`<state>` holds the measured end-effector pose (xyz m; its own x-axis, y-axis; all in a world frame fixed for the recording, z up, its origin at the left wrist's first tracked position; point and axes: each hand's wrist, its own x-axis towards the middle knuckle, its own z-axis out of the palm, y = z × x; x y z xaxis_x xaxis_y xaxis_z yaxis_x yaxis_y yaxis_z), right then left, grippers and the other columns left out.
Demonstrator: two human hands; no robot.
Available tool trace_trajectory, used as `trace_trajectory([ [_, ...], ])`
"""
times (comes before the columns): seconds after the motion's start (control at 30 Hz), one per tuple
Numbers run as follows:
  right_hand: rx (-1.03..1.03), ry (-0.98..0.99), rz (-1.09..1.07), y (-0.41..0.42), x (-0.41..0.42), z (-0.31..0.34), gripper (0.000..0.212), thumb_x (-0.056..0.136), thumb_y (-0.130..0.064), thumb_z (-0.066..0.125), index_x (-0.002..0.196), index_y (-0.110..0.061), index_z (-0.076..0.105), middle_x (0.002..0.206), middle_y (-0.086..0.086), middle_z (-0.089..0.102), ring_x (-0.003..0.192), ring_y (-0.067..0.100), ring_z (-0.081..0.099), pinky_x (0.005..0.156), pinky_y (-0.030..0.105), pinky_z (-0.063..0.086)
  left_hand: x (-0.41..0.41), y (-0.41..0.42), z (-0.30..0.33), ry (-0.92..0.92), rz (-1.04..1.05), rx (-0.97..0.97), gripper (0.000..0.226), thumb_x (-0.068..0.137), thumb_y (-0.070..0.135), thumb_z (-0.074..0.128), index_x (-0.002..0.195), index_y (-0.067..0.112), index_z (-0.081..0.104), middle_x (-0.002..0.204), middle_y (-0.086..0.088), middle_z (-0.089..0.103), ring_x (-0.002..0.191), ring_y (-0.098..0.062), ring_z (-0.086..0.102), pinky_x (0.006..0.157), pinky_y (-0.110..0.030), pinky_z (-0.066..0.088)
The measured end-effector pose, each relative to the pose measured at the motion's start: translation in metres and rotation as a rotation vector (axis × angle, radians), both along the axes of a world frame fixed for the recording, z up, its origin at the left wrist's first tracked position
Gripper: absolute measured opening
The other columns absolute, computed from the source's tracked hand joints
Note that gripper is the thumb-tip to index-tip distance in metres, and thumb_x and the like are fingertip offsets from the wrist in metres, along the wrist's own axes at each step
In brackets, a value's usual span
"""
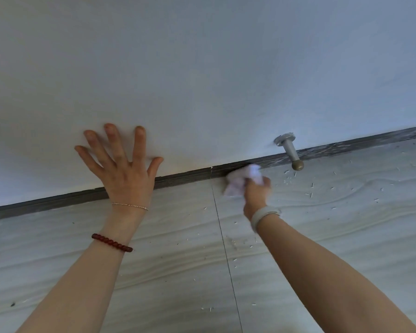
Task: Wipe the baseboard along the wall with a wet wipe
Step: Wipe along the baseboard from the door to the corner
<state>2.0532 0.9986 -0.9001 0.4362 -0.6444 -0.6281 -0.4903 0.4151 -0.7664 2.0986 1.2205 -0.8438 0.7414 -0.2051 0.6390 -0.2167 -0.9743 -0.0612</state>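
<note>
The dark baseboard [185, 175] runs as one long strip where the white wall [202, 68] meets the pale wood-grain floor [334, 212], its long axis slanting from about 8 o'clock low on the left up toward 2 o'clock on the right, where the frame cuts it off. The right hand [256, 192] is closed around a crumpled white wet wipe [241, 180] and holds it against the strip near the middle of the view; hand and wipe are both smeared with blur, so the exact finger grip is hard to make out, and the wipe covers that stretch of the board. A pale band [264, 213] sits on that wrist. At 9 o'clock from it, the left hand [124, 168] lies flat on the wall with fingers spread wide, its heel and wrist crossing and hiding a short run of baseboard; a thin chain [129, 205] and a red bead bracelet [111, 242] circle that forearm. Toward 2 o'clock from the wipe a grey door stopper [290, 151] juts from the wall. Small white bits [289, 180] litter the floor.
</note>
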Motion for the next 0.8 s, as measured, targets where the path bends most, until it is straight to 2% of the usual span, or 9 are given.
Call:
trace_trajectory([
  [0.03,-0.044,0.028,-0.163,-0.015,-0.003,-0.003,0.017,0.093,-0.011,0.044,0.108,-0.005,0.052,0.095,0.012,0.057,0.096,0.025,0.053,0.079,0.034,0.043,0.0,-0.001,0.001,0.002,0.0,-0.001,0.105,0.08,0.061,0.058,0.144,0.029,-0.019,0.146,-0.002,-0.039,0.133,-0.049,-0.005,0.099,-0.069,0.016],
  [0.1,-0.119,0.09,-0.256,-0.029,-0.011,-0.006,0.033,0.092,-0.01,0.045,0.123,-0.001,0.044,0.113,0.018,0.056,0.105,0.029,0.054,0.089,0.035,0.042,-0.002,-0.004,0.003,0.018,0.012,-0.009,0.106,0.08,0.06,0.059,0.144,0.027,-0.02,0.148,-0.008,-0.034,0.123,-0.054,0.009,0.099,-0.068,0.017],
  [0.2,-0.114,0.045,-0.059,-0.01,-0.019,-0.002,0.022,0.089,-0.003,0.046,0.111,-0.003,0.046,0.09,0.011,0.051,0.081,0.024,0.049,0.069,0.03,0.04,-0.015,-0.019,0.005,0.088,0.012,-0.057,0.107,0.079,0.049,0.066,0.146,0.026,-0.015,0.144,-0.025,-0.001,0.125,-0.055,0.01,0.102,-0.068,0.017],
  [0.3,-0.018,-0.05,0.243,0.018,-0.026,0.007,0.014,0.084,0.001,0.049,0.092,-0.009,0.045,0.074,0.004,0.049,0.062,0.014,0.044,0.055,0.026,0.039,-0.038,-0.042,-0.001,0.196,-0.136,-0.007,0.099,0.075,0.035,0.073,0.147,0.025,0.005,0.144,-0.022,0.009,0.132,-0.049,0.009,0.105,-0.065,0.015],
  [0.4,0.018,-0.04,0.418,0.025,-0.043,0.019,0.015,0.083,0.002,0.05,0.094,-0.007,0.045,0.077,0.003,0.051,0.065,0.013,0.047,0.059,0.027,0.042,-0.055,-0.066,-0.008,0.254,-0.235,0.052,0.092,0.072,0.031,0.074,0.144,0.023,0.018,0.147,-0.017,0.013,0.136,-0.041,0.006,0.107,-0.062,0.015],
  [0.5,-0.122,0.019,0.529,0.004,-0.06,0.035,0.015,0.083,0.001,0.051,0.092,-0.007,0.044,0.073,-0.001,0.049,0.066,0.012,0.048,0.057,0.022,0.04,-0.058,-0.082,-0.004,0.303,-0.266,0.064,0.099,0.072,0.031,0.074,0.147,0.025,0.009,0.149,-0.015,0.011,0.137,-0.039,0.006,0.107,-0.06,0.007],
  [0.6,-0.217,0.095,0.597,-0.025,-0.08,0.056,0.017,0.082,0.001,0.051,0.094,-0.007,0.043,0.074,-0.001,0.048,0.065,0.01,0.047,0.055,0.021,0.038,-0.059,-0.091,0.008,0.332,-0.317,0.089,0.091,0.073,0.028,0.073,0.145,0.024,0.017,0.149,-0.014,0.012,0.136,-0.04,0.011,0.109,-0.06,0.002],
  [0.7,-0.273,0.151,0.61,-0.054,-0.101,0.076,0.017,0.083,0.0,0.052,0.095,-0.008,0.042,0.076,-0.001,0.048,0.066,0.009,0.046,0.055,0.022,0.037,-0.065,-0.103,0.026,0.351,-0.353,0.093,0.085,0.073,0.023,0.073,0.143,0.023,0.024,0.148,-0.015,0.016,0.136,-0.041,0.015,0.108,-0.063,0.012],
  [0.8,-0.341,0.198,0.62,-0.088,-0.113,0.089,0.014,0.083,-0.003,0.052,0.093,-0.008,0.043,0.073,-0.002,0.048,0.068,0.015,0.048,0.054,0.023,0.038,-0.065,-0.12,0.042,0.339,-0.391,0.092,0.085,0.074,0.023,0.073,0.143,0.022,0.024,0.149,-0.016,0.016,0.136,-0.041,0.015,0.106,-0.064,0.014],
])
